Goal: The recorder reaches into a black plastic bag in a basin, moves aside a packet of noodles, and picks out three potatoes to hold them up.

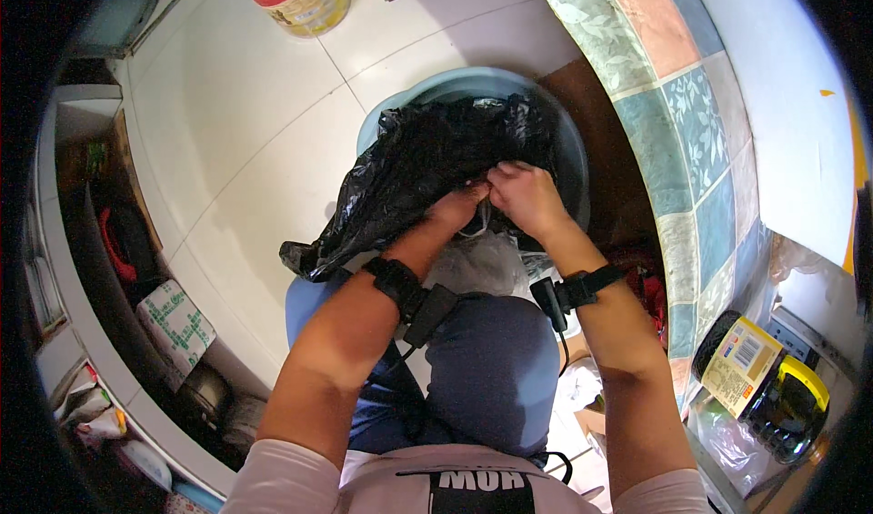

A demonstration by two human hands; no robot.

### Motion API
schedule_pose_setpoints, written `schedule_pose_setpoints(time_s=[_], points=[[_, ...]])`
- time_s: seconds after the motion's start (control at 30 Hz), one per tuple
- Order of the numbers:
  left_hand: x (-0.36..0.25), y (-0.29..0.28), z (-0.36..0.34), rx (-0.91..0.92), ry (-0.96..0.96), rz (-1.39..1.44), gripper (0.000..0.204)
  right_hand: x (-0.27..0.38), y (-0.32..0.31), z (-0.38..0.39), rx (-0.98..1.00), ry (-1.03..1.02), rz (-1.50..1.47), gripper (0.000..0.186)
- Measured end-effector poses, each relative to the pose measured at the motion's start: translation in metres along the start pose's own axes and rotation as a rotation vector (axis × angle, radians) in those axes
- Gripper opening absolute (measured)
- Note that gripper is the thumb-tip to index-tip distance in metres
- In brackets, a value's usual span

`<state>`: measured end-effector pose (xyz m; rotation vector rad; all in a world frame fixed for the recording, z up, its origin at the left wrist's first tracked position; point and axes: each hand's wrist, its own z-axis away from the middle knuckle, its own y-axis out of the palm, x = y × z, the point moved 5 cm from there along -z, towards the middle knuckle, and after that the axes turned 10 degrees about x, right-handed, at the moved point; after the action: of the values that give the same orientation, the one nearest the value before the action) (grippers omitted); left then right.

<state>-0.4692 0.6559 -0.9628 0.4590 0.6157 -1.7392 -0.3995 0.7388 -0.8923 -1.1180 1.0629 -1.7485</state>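
A grey-blue basin (566, 150) stands on the tiles, lined with a crumpled black plastic bag (418, 150) that drapes over its left side. Inside the bag's opening, my left hand (455, 206) and my right hand (526, 197) meet, fingers closed at the gathered top of a translucent plastic bag (477, 261), a twisted strand hanging below them. The exact grip of my left fingers is partly hidden by my right hand. Black devices are strapped to both forearms. My knees are bent just below the basin.
A large plastic jug (300, 9) stands on the tiled floor (227, 105). At left are open low shelves with a green-and-white package (175, 323). At right are a patterned tiled edge (664, 132), a dark bottle with a yellow handle (755, 382), a socket and cluttered bags.
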Motion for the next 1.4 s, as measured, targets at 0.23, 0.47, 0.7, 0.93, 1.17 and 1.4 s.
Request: schedule_pose_setpoints(time_s=[0.23, 0.47, 0.7, 0.93, 1.17, 1.4], points=[[-0.008, 0.001, 0.007, 0.071, -0.089, 0.084, 0.066, -0.048, 0.059, 0.014, -0.084, 0.419, -1.014, 0.016], [-0.013, -0.005, 0.015, 0.075, -0.127, 0.114, 0.054, -0.006, 0.000, 0.003, -0.067, -0.017, -0.080, 0.018], [0.003, 0.002, -0.005, -0.030, -0.059, 0.155, 0.052, -0.035, 0.026, 0.013, -0.069, 0.296, -0.695, 0.013], [0.004, -0.008, -0.002, -0.223, 0.239, -0.021, 0.045, -0.039, 0.044, 0.012, 0.055, 0.445, -1.171, 0.008], [-0.006, -0.009, 0.023, -0.671, 0.580, -0.304, 0.039, -0.016, 0.009, 0.008, -0.032, 0.228, -0.534, 0.009], [-0.006, -0.014, 0.016, -0.653, 0.558, -0.349, 0.038, -0.003, -0.008, 0.004, -0.039, 0.129, -0.252, 0.005]])
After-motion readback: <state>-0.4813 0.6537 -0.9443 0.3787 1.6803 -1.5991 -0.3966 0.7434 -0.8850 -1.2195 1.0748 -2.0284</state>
